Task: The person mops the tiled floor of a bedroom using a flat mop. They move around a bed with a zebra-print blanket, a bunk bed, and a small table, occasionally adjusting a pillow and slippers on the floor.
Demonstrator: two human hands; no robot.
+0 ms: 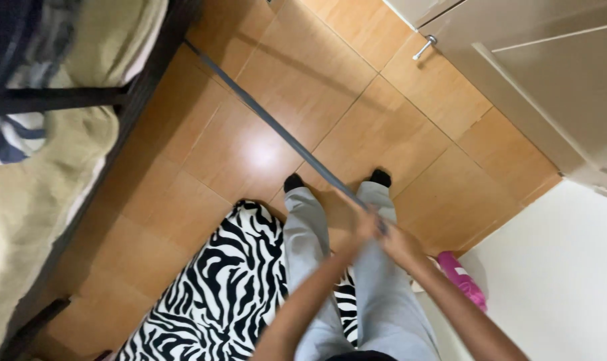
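Note:
A long grey pole [270, 120] runs from under the bed at the upper left down to my hands in front of me. My left hand [365, 224] is closed around the near end of the pole. My right hand [398, 242] grips the pole just behind it, the two hands touching. Both are blurred. The pole's far end is hidden beneath the bed frame [143, 73]. Below my hands I see my grey trousers [377, 294] and black socks [294, 182] on the wooden floor [384, 127].
A bed with an olive blanket [29, 194] and dark frame fills the left side. A zebra-print rug [223, 287] lies at my feet. A cabinet door with a metal handle [424, 47] stands at the upper right, a white wall [557, 267] and a pink object [462, 279] at right.

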